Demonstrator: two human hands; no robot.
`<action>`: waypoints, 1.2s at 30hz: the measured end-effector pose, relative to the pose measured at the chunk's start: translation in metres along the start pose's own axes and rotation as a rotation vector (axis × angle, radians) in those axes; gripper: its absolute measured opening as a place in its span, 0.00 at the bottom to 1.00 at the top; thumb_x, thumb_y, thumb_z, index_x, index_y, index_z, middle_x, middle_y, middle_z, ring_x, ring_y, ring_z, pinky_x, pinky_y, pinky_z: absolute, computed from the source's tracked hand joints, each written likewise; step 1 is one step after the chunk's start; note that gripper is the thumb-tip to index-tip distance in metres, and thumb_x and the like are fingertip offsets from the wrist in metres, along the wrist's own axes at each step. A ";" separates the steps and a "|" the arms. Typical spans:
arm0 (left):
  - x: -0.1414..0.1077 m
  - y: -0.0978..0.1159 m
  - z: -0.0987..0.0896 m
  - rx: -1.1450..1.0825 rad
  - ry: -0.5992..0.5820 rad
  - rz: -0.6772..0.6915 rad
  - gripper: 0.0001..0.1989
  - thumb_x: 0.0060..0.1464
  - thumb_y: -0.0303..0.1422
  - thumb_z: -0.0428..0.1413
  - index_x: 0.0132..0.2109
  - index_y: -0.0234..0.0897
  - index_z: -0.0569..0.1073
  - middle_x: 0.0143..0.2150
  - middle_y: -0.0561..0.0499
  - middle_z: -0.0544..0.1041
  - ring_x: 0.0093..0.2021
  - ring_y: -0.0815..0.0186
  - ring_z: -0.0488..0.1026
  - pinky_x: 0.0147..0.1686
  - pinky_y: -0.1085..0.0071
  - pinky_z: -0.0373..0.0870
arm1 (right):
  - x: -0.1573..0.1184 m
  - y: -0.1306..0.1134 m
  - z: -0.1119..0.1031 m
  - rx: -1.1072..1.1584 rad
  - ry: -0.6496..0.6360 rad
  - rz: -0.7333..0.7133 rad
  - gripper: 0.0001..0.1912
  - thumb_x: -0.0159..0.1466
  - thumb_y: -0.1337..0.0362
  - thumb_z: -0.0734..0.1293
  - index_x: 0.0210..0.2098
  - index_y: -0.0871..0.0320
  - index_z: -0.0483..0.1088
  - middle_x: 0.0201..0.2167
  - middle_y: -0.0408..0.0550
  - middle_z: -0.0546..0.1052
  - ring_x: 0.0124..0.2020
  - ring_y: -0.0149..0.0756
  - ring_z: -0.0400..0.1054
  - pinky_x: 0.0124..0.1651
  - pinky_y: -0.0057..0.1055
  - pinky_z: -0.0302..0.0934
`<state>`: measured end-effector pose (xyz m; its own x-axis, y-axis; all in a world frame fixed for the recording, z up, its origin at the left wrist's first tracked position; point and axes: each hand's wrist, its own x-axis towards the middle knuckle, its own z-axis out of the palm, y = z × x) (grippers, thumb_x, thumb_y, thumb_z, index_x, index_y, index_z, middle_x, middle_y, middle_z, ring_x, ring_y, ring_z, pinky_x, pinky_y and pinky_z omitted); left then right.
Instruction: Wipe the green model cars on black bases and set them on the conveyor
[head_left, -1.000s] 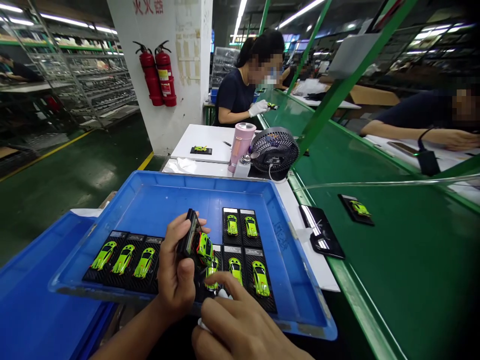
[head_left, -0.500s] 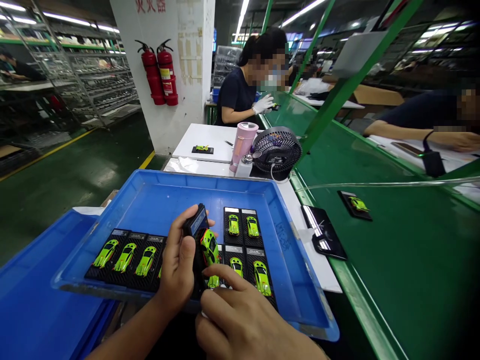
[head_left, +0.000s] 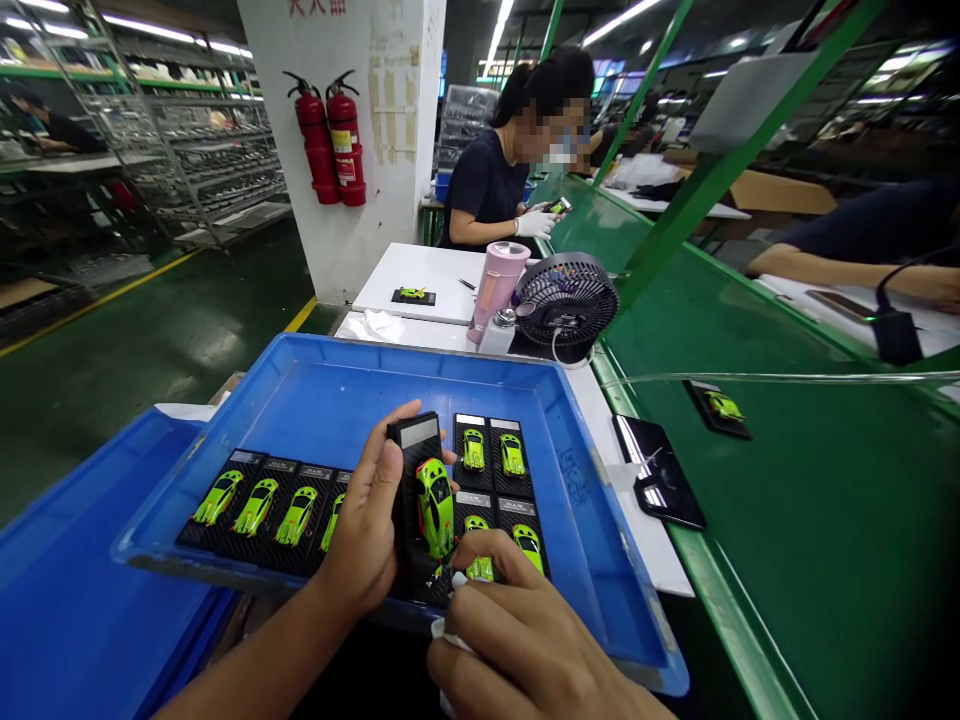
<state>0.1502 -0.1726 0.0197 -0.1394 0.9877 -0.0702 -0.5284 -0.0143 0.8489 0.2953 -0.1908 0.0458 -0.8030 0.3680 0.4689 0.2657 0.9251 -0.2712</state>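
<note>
My left hand (head_left: 366, 532) grips a toy model car (head_left: 435, 508), lime green, on a black display base tilted up toward me. Fingers of my right hand (head_left: 525, 635) are curled round a white cloth or tissue (head_left: 444, 632), only scraps of which show. That hand is at the lower end of the car's base; whether it touches is hidden. Beneath both hands is a blue tray (head_left: 337, 385). A row of matching cars (head_left: 255, 506) on black bases stands at its left, and several more (head_left: 511, 456) stand on the right, partly covered by my right hand.
Past the tray are a pink tumbler (head_left: 499, 285), a small bottle (head_left: 497, 333) and a black fan (head_left: 570, 300). A black tablet-like device (head_left: 660, 470) lies at the right, beside a green conveyor (head_left: 810, 530) carrying another car (head_left: 724, 405). A gloved co-worker (head_left: 487, 190) sits beyond.
The held car has turned so its top and base plate face me more. My right hand has shifted slightly down and right, showing more white cloth. The co-worker has raised the car they hold.
</note>
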 end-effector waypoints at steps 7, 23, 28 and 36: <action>0.000 -0.002 0.001 -0.046 0.022 -0.047 0.22 0.60 0.46 0.47 0.58 0.44 0.63 0.42 0.46 0.78 0.33 0.66 0.76 0.34 0.70 0.73 | 0.002 -0.003 0.005 -0.075 -0.042 -0.008 0.21 0.67 0.77 0.54 0.21 0.59 0.65 0.20 0.37 0.60 0.21 0.27 0.54 0.66 0.41 0.48; -0.002 -0.008 -0.022 0.634 -0.213 0.584 0.20 0.63 0.35 0.45 0.61 0.46 0.62 0.58 0.44 0.66 0.56 0.55 0.66 0.51 0.58 0.67 | 0.001 -0.005 -0.006 0.054 -0.159 0.038 0.15 0.63 0.78 0.59 0.24 0.57 0.64 0.23 0.39 0.65 0.25 0.28 0.62 0.59 0.38 0.56; 0.000 -0.009 -0.020 0.466 -0.088 0.396 0.19 0.64 0.37 0.44 0.61 0.47 0.62 0.55 0.45 0.71 0.51 0.59 0.71 0.51 0.59 0.68 | -0.009 0.004 -0.002 0.311 0.102 -0.018 0.17 0.71 0.67 0.53 0.29 0.57 0.67 0.21 0.39 0.64 0.24 0.28 0.62 0.58 0.33 0.59; -0.002 -0.017 -0.025 0.530 -0.068 0.626 0.20 0.63 0.37 0.45 0.61 0.44 0.62 0.57 0.41 0.68 0.52 0.57 0.70 0.52 0.55 0.67 | -0.002 -0.010 -0.004 0.091 -0.170 0.079 0.15 0.65 0.78 0.56 0.26 0.57 0.65 0.23 0.37 0.63 0.23 0.26 0.60 0.66 0.44 0.47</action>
<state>0.1391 -0.1786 -0.0078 -0.2169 0.8289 0.5156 0.0981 -0.5070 0.8564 0.2964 -0.2005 0.0509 -0.8620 0.4110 0.2968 0.2884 0.8791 -0.3795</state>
